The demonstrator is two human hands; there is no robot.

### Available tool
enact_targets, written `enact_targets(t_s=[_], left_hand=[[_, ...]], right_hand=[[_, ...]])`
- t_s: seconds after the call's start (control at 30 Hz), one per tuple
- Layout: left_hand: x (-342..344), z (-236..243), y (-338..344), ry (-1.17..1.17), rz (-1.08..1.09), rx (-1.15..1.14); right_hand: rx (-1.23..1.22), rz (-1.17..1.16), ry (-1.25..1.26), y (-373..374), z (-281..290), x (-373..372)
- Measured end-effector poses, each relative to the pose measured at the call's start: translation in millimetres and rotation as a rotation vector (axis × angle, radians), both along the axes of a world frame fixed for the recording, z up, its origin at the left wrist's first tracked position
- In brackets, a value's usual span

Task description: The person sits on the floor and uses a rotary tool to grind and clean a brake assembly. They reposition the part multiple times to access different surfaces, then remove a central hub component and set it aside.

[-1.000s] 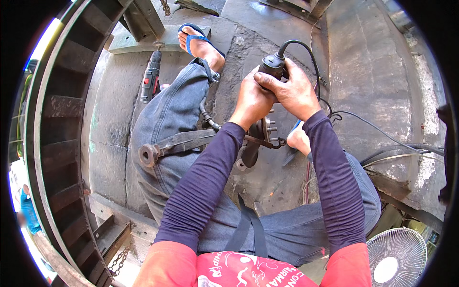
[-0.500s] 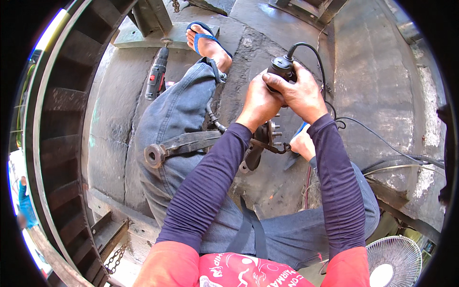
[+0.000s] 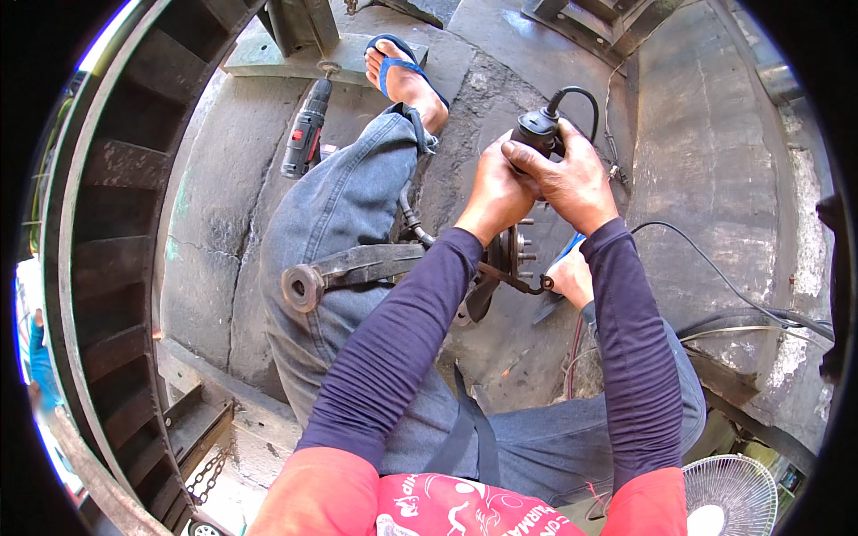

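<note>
Both hands are wrapped round a black corded power tool, held over the floor between my legs. Only its rounded rear end and cord show; the working end is hidden. My left hand grips from the left, its fingers mostly hidden. My right hand closes round the other side, thumb across the body. Directly beneath sits a dark wheel hub with several bare studs pointing right, partly covered by my left forearm. A metal suspension arm with a round bushing end lies across my left thigh.
A cordless drill lies on the floor by my left foot. The tool's black cord trails right towards more cables. A fan stands at lower right. A ribbed metal frame curves along the left, with a chain below.
The whole scene has shifted slightly right in the picture. My hands keep their hold on the power tool, and the cord behind it now curves more tightly behind my right hand.
</note>
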State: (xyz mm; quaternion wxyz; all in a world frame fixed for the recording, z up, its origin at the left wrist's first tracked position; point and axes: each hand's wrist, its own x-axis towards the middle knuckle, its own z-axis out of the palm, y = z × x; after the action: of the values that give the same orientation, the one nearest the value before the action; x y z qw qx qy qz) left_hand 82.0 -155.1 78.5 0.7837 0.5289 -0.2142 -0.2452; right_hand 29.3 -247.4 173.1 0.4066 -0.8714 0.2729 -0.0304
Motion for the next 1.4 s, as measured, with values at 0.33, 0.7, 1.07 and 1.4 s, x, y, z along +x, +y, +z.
enact_targets(t_s=[0.33, 0.7, 1.07, 1.4], left_hand=[[0.8, -9.9, 22.0, -0.005, 0.156, 0.11], [5.5, -6.0, 23.7, 0.182, 0.131, 0.036], [34.2, -26.7, 6.8, 0.418, 0.043, 0.092], [41.3, -31.4, -6.0, 0.499, -0.021, 0.167]], right_hand=[[-0.039, 0.161, 0.083, 14.7, -0.8, 27.0], [-0.046, 0.172, 0.156, 17.4, 2.7, 40.0], [-0.037, 0.142, 0.221, -3.1, -30.5, 66.8], [-0.012, 0.122, 0.257, -17.0, -47.3, 74.0]])
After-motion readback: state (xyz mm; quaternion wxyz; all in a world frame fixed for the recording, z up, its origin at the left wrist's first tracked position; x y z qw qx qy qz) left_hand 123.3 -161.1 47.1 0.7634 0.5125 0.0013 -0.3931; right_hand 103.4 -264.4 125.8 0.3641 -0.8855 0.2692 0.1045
